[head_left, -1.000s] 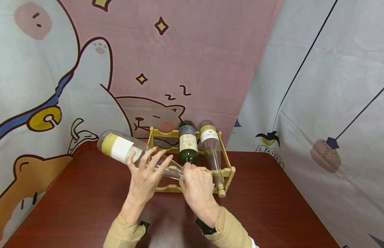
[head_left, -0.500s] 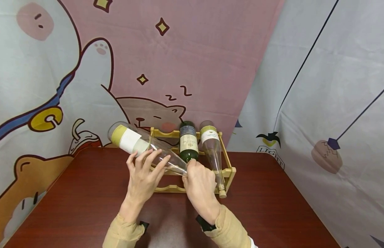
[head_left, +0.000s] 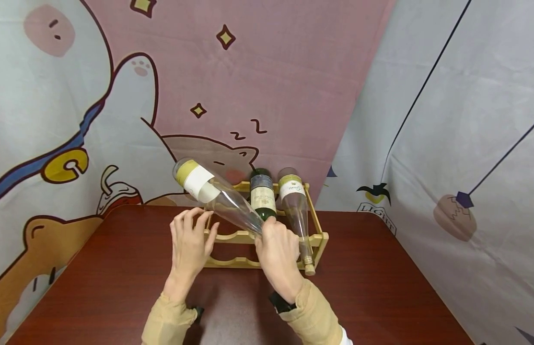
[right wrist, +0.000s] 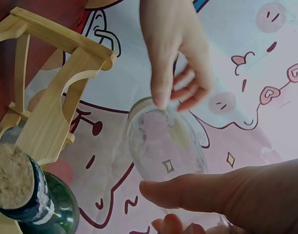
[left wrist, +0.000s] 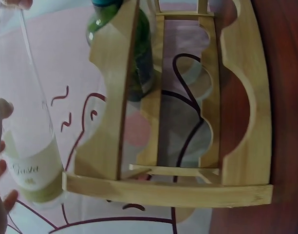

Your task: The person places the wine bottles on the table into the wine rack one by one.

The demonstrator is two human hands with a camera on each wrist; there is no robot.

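A clear glass wine bottle (head_left: 234, 208) with a white and yellow label slants above the left part of a wooden wine rack (head_left: 237, 262), base up and to the left. My right hand (head_left: 278, 254) grips it by the neck, hiding the neck's end. Beside the bottle's lower side is my left hand (head_left: 188, 244), its fingers loosely bent; whether they touch the glass I cannot tell. Within the rack lie a green wine bottle (head_left: 262, 197) in the middle and another clear bottle (head_left: 296, 211) at the right. In the right wrist view, a cork (right wrist: 12, 176) tops the green bottle.
The rack stands on a dark red wooden table (head_left: 120, 273), near its back edge. Behind it hangs a pink and white cartoon cloth (head_left: 293, 86). The rack's lower tier shows curved rests below the bottles. A corked neck juts past the rack's front right.
The clear bottle in my right hand has swung to the right and steepened, its base rising over the rack. My left hand has moved left slightly, away from the bottle's neck.
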